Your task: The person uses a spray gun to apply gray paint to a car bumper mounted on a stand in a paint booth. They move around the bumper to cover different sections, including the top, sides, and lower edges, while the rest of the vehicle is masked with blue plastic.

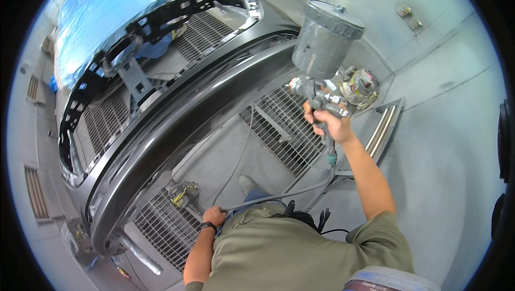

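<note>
Where things lie farthest left of your hands, crumpled blue plastic sheeting stands well beyond the left one. Nearer, a long dark grey bumper slants from beyond your left hand up toward your right, its far end passing behind the gun's cup. Just left of your left hand, near the floor, is a bundled object with yellow strips. Your left hand, a black band at its wrist, is closed around a grey hose, which runs across to your right side. Floor grating shows between your hands. Your right hand grips a spray gun by its handle, nozzle end facing left toward the bumper; you cannot tell whether the trigger is pulled. Above that hand sits the grey cup, tilted slightly. Right of it, pale tubes lie in a frame.
</note>
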Demonstrator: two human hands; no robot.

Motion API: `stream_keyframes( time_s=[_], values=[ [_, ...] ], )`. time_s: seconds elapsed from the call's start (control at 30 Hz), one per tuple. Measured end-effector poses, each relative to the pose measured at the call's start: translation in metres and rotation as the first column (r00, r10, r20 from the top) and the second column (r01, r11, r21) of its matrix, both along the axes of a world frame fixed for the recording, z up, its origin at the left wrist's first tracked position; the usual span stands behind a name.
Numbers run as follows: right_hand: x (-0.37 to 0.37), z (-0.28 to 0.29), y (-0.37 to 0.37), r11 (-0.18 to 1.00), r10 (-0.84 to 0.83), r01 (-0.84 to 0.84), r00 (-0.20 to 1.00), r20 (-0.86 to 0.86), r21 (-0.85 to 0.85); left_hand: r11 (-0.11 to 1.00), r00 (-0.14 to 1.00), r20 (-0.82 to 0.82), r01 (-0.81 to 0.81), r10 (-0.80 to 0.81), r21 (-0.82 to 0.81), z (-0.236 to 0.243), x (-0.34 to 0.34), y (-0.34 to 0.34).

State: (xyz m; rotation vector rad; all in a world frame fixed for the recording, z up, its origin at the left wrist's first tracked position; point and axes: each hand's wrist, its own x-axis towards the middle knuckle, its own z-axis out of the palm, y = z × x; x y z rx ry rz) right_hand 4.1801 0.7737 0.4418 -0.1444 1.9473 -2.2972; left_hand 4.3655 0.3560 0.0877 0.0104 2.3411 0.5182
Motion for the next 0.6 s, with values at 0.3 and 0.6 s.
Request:
stream_keyframes(
  time_s=[0.3,0.6],
  values=[
    [-0.061,-0.042,0.148,0.905,-0.425,0.424,0.905,0.029,0.032,0.992,0.99,-0.124,0.08,-0.068,0.094,0.047,-0.035,0.05],
    [-0.107,-0.048,0.124,0.734,-0.598,0.597,0.794,-0.111,0.324,0.995,0.996,-0.087,0.027,-0.019,0.096,0.05,-0.024,0.016]
  ],
)
